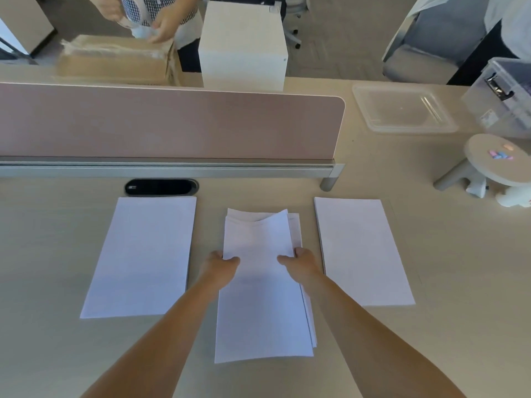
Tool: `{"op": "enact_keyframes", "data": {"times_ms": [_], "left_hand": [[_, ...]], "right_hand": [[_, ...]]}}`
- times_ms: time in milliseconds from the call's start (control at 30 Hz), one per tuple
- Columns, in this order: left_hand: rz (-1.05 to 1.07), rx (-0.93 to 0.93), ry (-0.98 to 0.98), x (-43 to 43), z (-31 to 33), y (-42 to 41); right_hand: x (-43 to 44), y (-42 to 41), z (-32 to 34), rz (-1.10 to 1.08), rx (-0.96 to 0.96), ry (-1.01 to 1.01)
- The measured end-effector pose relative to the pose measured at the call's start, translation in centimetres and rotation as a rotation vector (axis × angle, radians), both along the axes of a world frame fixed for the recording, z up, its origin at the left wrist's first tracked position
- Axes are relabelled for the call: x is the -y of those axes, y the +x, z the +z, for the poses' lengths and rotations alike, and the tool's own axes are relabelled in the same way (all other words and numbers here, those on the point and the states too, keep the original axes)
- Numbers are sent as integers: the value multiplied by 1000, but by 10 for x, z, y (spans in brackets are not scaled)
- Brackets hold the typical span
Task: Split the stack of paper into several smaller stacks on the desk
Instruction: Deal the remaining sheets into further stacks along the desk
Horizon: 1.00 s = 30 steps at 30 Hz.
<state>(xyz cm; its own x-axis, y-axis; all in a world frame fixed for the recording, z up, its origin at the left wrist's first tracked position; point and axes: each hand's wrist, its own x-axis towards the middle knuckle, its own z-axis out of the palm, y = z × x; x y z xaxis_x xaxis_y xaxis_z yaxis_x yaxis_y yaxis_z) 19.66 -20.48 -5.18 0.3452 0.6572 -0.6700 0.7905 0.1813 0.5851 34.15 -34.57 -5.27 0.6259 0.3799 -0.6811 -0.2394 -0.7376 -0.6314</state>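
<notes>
Three white paper stacks lie on the beige desk. The left stack and the right stack lie flat and neat. The middle stack is uneven, with sheets fanned out at its far end and right edge. My left hand grips the left edge of the middle stack's upper sheets, thumb on top. My right hand grips the right edge the same way. The far end of the held sheets curls up a little.
A pink divider panel crosses the desk behind the stacks, with a black cable grommet below it. At the right stand a clear plastic lid, a storage bin and a small round stand. Another person handles a cardboard box beyond.
</notes>
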Motion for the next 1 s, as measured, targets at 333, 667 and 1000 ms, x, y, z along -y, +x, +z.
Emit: {"op": "enact_keyframes", "data": {"times_ms": [333, 667, 1000], "left_hand": [[89, 20, 47, 0, 6, -13], [260, 548, -517, -30, 60, -31], [217, 912, -13, -22, 111, -21]], "right_hand": [[-4, -13, 12, -76, 8, 141], [3, 13, 82, -129, -335, 590], [16, 18, 133, 60, 265, 706]]}}
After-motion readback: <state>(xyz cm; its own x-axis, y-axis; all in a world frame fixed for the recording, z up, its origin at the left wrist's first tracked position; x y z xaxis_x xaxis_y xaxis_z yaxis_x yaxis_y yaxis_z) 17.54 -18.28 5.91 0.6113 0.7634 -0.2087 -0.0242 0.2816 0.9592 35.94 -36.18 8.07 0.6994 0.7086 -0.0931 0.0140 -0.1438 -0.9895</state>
